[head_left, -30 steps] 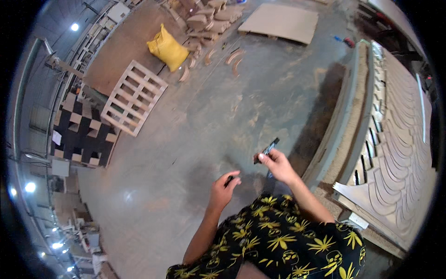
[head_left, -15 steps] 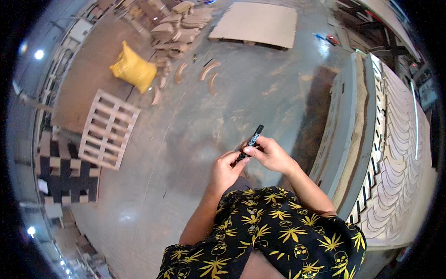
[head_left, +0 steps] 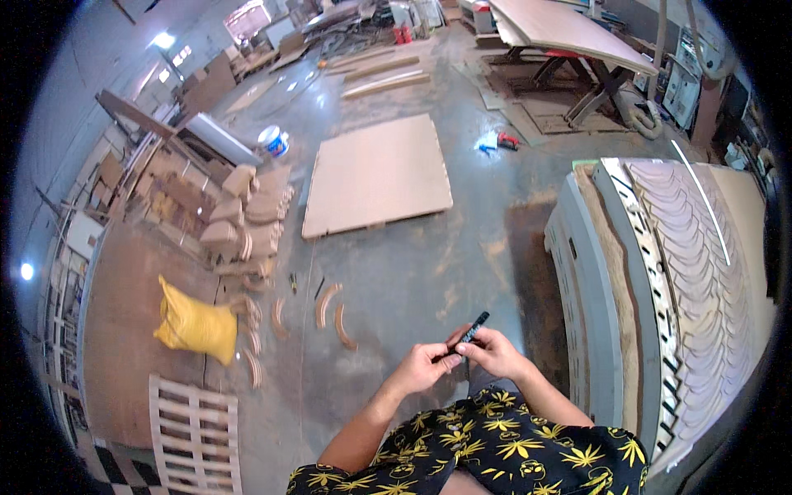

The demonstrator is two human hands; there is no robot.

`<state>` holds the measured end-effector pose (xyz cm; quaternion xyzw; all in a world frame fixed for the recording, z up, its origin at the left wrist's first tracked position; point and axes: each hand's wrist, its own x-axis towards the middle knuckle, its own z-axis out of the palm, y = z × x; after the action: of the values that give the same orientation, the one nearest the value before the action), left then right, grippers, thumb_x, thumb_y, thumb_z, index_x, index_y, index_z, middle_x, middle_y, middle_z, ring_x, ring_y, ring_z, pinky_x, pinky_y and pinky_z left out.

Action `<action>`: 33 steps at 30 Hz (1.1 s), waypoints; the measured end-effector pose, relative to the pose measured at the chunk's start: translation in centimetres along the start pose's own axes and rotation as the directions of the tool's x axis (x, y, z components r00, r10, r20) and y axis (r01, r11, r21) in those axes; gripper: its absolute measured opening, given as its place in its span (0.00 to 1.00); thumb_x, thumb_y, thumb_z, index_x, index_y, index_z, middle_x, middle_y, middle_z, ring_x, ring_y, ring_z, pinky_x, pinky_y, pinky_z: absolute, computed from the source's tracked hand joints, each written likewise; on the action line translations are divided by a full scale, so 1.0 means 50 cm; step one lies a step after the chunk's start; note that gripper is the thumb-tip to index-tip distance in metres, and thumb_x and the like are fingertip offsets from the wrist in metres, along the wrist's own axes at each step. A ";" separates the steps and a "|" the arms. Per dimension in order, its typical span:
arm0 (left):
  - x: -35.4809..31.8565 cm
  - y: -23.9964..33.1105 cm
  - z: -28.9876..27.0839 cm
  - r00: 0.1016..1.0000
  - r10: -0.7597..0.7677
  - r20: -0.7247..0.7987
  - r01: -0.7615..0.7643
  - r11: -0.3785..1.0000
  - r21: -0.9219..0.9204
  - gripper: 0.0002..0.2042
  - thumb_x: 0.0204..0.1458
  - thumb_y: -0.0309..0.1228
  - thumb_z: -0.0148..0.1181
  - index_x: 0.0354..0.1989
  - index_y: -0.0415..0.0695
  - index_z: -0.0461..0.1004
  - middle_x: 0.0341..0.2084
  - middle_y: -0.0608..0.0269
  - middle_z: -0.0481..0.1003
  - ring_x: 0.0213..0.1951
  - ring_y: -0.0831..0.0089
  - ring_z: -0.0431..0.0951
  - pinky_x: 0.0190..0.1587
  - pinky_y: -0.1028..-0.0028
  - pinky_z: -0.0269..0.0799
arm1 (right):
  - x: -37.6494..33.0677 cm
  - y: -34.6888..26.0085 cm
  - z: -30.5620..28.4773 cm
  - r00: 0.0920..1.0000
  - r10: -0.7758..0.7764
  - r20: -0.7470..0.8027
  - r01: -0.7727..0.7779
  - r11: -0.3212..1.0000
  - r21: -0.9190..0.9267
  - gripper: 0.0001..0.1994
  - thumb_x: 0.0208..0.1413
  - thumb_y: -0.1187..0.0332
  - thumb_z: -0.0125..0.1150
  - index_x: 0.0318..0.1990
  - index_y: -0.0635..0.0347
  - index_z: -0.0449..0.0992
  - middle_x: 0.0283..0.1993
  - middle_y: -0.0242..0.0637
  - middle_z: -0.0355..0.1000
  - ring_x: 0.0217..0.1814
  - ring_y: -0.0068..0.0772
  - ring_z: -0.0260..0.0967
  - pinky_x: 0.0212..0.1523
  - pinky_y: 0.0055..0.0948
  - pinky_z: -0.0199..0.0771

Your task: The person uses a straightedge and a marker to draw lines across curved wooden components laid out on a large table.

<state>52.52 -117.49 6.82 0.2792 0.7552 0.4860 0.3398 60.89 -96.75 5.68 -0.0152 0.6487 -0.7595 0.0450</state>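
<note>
A black marker pen [head_left: 473,327] with pale print on its barrel is held in front of my body, slanting up to the right. My left hand [head_left: 422,366] pinches its lower end, while my right hand [head_left: 493,352] grips it around the middle with the thumb on top. Both hands are closed and nearly touch each other. The pen's upper end sticks out past the right fingers; part of the lower end is hidden by the fingers.
Curved wooden pieces [head_left: 345,327] lie on the floor ahead, near a yellow sack [head_left: 196,322] and a slatted pallet [head_left: 195,437]. A flat board stack [head_left: 379,177] lies beyond. Close on my right stands a long grey machine [head_left: 584,289] with a bed of cut curved pieces [head_left: 701,272].
The view has tilted up and shifted, bringing the far workshop, a table and a bucket into sight. Both hands still hold the marker pen in much the same way.
</note>
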 end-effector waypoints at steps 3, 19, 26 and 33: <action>0.177 0.001 -0.049 0.994 0.021 0.106 -0.010 0.995 -0.103 0.12 0.66 0.36 0.64 0.35 0.38 0.81 0.26 0.75 0.76 0.31 0.82 0.73 0.36 0.76 0.70 | 0.116 -0.008 -0.105 1.000 0.000 -0.016 0.001 0.996 0.085 0.11 0.69 0.67 0.63 0.52 0.63 0.80 0.52 0.35 0.78 0.55 0.26 0.73 0.57 0.32 0.74; 0.842 0.072 -0.325 0.827 0.456 0.329 0.170 0.355 -0.919 0.38 0.62 0.33 0.66 0.79 0.55 0.52 0.43 0.60 0.79 0.24 0.80 0.65 0.28 0.75 0.60 | 0.710 -0.164 -0.498 0.964 -0.208 0.163 0.187 0.973 0.137 0.09 0.70 0.68 0.61 0.49 0.63 0.80 0.48 0.30 0.77 0.44 0.22 0.72 0.47 0.28 0.76; 1.218 0.173 -0.489 0.727 0.390 0.565 0.380 0.457 -0.804 0.30 0.66 0.32 0.62 0.75 0.53 0.61 0.41 0.64 0.78 0.24 0.80 0.65 0.32 0.78 0.63 | 0.925 -0.249 -0.684 0.964 -0.170 -0.203 0.171 0.985 -0.010 0.12 0.69 0.62 0.63 0.49 0.62 0.82 0.46 0.31 0.78 0.45 0.23 0.72 0.50 0.30 0.74; 1.573 0.377 -0.474 0.590 0.200 0.782 0.015 0.966 -0.259 0.13 0.71 0.32 0.52 0.53 0.35 0.75 0.24 0.74 0.67 0.27 0.83 0.64 0.32 0.79 0.61 | 0.971 -0.259 -0.896 0.719 -0.292 -0.630 0.340 0.939 -0.047 0.12 0.67 0.64 0.67 0.51 0.62 0.82 0.49 0.31 0.79 0.52 0.23 0.74 0.56 0.29 0.75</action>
<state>-12.62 -64.24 12.26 0.4639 0.4419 0.4122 0.6478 8.30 -54.95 9.66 0.1303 0.5862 -0.7398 -0.3035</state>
